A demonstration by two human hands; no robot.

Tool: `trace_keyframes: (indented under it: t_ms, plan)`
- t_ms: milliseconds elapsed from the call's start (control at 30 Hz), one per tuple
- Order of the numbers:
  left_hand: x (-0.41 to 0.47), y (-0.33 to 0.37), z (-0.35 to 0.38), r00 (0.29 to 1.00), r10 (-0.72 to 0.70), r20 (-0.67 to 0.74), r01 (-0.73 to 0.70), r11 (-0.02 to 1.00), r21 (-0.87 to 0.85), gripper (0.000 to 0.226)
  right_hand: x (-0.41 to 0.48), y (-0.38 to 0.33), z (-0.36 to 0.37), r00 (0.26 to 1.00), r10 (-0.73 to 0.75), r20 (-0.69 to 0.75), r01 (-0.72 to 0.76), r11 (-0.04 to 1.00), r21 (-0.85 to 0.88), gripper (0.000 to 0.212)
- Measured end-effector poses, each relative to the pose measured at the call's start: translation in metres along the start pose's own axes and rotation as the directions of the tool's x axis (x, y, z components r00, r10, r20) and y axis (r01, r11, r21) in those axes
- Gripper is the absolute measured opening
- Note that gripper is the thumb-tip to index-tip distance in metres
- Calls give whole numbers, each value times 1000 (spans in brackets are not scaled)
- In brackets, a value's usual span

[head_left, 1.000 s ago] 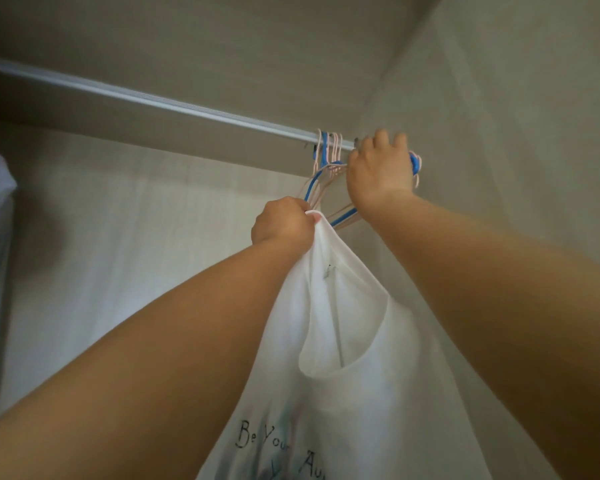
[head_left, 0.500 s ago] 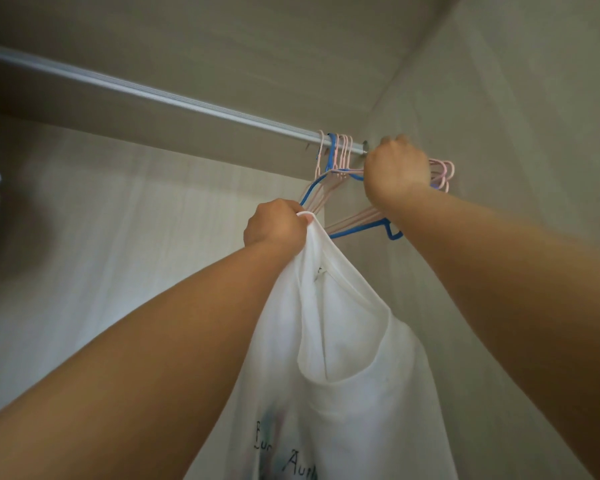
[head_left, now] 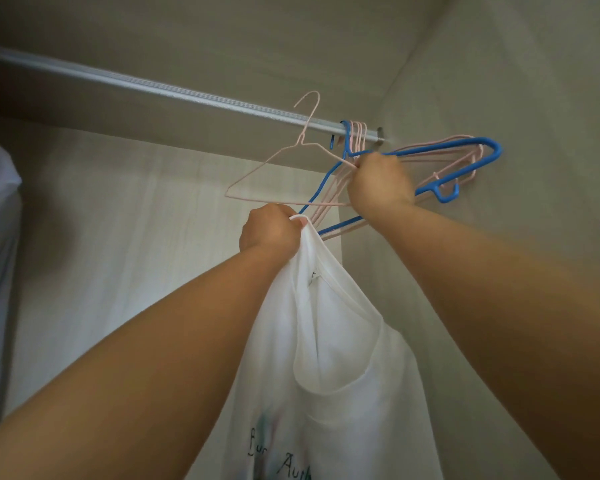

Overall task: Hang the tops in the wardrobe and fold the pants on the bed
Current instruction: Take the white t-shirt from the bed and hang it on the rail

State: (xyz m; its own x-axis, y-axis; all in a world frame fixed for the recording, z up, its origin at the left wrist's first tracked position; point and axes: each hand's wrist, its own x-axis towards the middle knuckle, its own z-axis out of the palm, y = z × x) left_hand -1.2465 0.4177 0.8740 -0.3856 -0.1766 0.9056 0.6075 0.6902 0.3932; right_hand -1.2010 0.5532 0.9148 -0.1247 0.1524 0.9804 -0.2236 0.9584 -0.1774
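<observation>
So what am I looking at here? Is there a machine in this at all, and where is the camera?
No machine here: these are a person's two bare hands, filmed by one camera worn on the head, looking up into a wardrobe. The left hand grips a white top by its upper edge. The right hand holds a pink wire hanger, whose hook is off the metal rail. The other hangers, pink and blue, hang bunched at the rail's right end, beside the wardrobe wall.
</observation>
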Motion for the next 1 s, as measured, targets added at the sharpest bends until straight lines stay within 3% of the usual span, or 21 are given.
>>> trace_keyframes:
  t_ms: [200, 333, 467, 533, 600, 767, 1000]
  plan:
    - [-13, -11, -18, 997, -63, 37, 63, 998, -13, 23, -27, 3, 3, 999, 35, -29, -32, 995, 99, 28]
    - [-37, -32, -31, 985, -138, 102, 129, 988, 85, 26, -60, 2, 7, 999, 47, -16, -44, 981, 186, 23]
    - [-73, -66, -38, 916, -348, 197, 315, 932, 181, 22, -117, -5, 18, 997, 80, 23, -83, 948, 306, 23]
    - [-95, -87, -46, 852, -466, 238, 468, 882, 52, 15, -148, -8, 27, 992, 105, 68, -122, 923, 366, 24]
    - [-119, -106, -55, 794, -539, 280, 579, 811, -79, 23, -178, -12, 36, 982, 126, 139, -172, 898, 405, 25]
    - [-175, -132, -66, 668, -625, 404, 731, 653, -198, 20, -243, -13, 53, 938, 193, 287, -310, 836, 453, 27]
    - [-225, -147, -74, 644, -730, 227, 748, 540, -385, 25, -322, -12, 52, 879, 175, 444, -392, 795, 464, 27]
